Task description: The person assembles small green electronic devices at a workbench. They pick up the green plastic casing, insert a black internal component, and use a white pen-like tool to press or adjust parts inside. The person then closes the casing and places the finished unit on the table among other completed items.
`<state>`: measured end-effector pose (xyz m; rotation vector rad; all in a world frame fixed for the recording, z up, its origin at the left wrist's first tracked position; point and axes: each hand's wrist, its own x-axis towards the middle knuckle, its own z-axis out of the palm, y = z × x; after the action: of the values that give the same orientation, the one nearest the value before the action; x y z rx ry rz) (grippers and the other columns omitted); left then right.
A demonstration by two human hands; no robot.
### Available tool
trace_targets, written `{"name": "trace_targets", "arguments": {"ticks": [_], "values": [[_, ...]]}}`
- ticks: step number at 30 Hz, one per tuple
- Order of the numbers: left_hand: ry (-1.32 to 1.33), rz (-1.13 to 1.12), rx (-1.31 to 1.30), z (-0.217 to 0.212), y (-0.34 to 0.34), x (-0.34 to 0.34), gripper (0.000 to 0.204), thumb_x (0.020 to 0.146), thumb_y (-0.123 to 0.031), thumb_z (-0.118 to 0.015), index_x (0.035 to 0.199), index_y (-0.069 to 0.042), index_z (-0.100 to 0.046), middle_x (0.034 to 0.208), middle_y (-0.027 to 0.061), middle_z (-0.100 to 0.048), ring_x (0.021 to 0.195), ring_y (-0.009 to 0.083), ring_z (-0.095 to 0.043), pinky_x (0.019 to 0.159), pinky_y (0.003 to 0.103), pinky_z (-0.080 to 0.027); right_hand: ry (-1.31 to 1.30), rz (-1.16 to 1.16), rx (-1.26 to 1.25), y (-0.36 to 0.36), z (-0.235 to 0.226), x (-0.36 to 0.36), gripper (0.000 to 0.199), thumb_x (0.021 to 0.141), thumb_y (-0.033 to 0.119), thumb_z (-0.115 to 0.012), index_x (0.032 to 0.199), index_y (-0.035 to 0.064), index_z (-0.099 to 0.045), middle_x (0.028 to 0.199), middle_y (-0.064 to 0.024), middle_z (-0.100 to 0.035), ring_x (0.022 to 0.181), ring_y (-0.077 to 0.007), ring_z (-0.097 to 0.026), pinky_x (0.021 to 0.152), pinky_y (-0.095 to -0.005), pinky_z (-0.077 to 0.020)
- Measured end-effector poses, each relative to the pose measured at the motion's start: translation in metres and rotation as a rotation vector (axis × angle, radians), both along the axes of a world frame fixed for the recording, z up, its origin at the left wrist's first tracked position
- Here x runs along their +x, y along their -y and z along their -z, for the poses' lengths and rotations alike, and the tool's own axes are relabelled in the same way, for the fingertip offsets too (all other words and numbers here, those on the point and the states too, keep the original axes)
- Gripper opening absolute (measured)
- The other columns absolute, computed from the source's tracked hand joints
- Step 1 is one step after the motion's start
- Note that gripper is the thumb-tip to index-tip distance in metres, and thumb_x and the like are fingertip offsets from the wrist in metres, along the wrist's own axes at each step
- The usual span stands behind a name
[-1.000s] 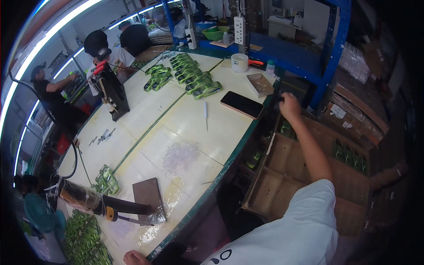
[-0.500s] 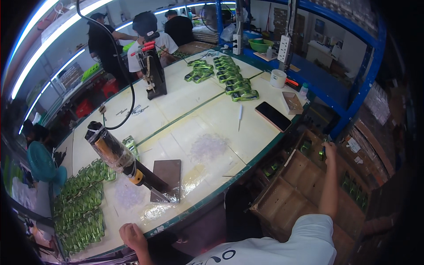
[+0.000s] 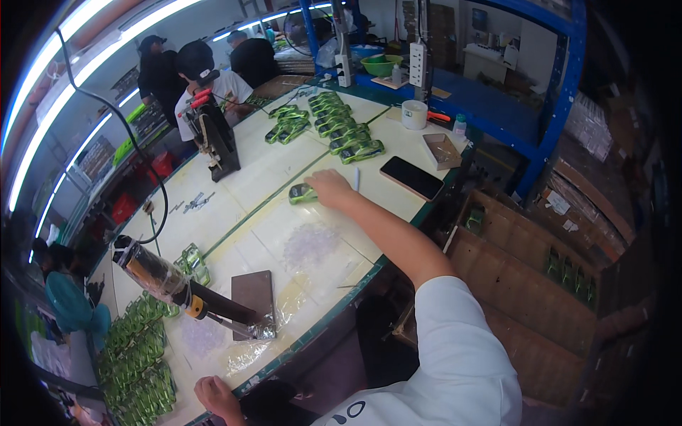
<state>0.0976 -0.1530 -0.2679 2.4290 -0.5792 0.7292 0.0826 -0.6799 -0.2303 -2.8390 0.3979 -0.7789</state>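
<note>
My right hand point(image 3: 328, 189) is stretched over the middle of the table, its fingers closed on a small green-and-black plastic piece point(image 3: 302, 194). The piece is low over the white tabletop point(image 3: 277, 167), left of a white pen-like tool point(image 3: 356, 178); whether it touches the top I cannot tell. Beyond it lie rows of similar green pieces point(image 3: 339, 126). My left hand point(image 3: 215, 397), loosely curled with nothing visible in it, rests at the table's near edge. Left of it, several rows of green pieces point(image 3: 138, 366) cover the table's left end.
A dark tool with a taped handle point(image 3: 160, 273) leans over a brown plate point(image 3: 250, 295). A phone point(image 3: 412, 177), a small open box point(image 3: 442, 151) and a white tub point(image 3: 414, 114) stand far right. A wooden compartment tray point(image 3: 490, 270) holds several pieces. People work at the back.
My right hand has moved from the wooden tray on the right to the middle of the table, bringing a green piece along. The view has shifted; my left hand stays at the near edge.
</note>
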Motion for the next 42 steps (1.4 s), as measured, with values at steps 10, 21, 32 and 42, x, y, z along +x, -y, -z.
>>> {"name": "trace_targets", "arguments": {"ticks": [10,21,32,42], "values": [[-0.004,0.001,0.012,-0.002,0.002,-0.007,0.010,0.075,-0.008,-0.051,0.072,0.002,-0.048,0.078,0.0136,-0.049,0.077,0.0301,-0.046,0.071,0.038,-0.037,-0.151,1.196,-0.038,0.090,-0.003,-0.240,0.022,0.076,0.010,-0.044,0.092,0.0037,-0.058,0.100,-0.0151,-0.055,0.096,-0.0289,-0.050,0.081,-0.0377,-0.0419],[-0.035,-0.017,0.013,-0.003,0.002,-0.004,0.007,0.072,-0.005,-0.054,0.074,0.001,-0.052,0.081,0.0132,-0.052,0.078,0.0304,-0.049,0.071,0.039,-0.038,-0.548,1.219,0.512,0.071,0.028,-0.291,0.046,0.067,0.027,-0.061,0.104,0.0007,-0.056,0.111,-0.0190,-0.052,0.101,-0.0293,-0.053,0.083,-0.0337,-0.0439],[-0.013,-0.027,0.030,-0.007,0.008,-0.009,0.006,0.071,-0.006,-0.054,0.072,0.000,-0.052,0.079,0.0124,-0.052,0.077,0.0298,-0.049,0.071,0.039,-0.039,0.478,0.450,0.791,0.044,-0.032,-0.278,0.060,0.061,0.006,-0.061,0.119,0.0068,-0.044,0.094,-0.0104,-0.055,0.082,-0.0163,-0.053,0.073,-0.0264,-0.0424],[0.023,0.008,-0.006,-0.001,0.010,-0.001,0.007,0.074,-0.005,-0.051,0.071,0.002,-0.050,0.075,0.0124,-0.050,0.074,0.0286,-0.047,0.068,0.037,-0.038,-0.261,-0.019,0.057,0.008,-0.008,-0.017,0.046,0.065,0.011,-0.058,0.111,0.0114,-0.052,0.112,-0.0113,-0.049,0.106,-0.0285,-0.042,0.090,-0.0381,-0.0329]]}}
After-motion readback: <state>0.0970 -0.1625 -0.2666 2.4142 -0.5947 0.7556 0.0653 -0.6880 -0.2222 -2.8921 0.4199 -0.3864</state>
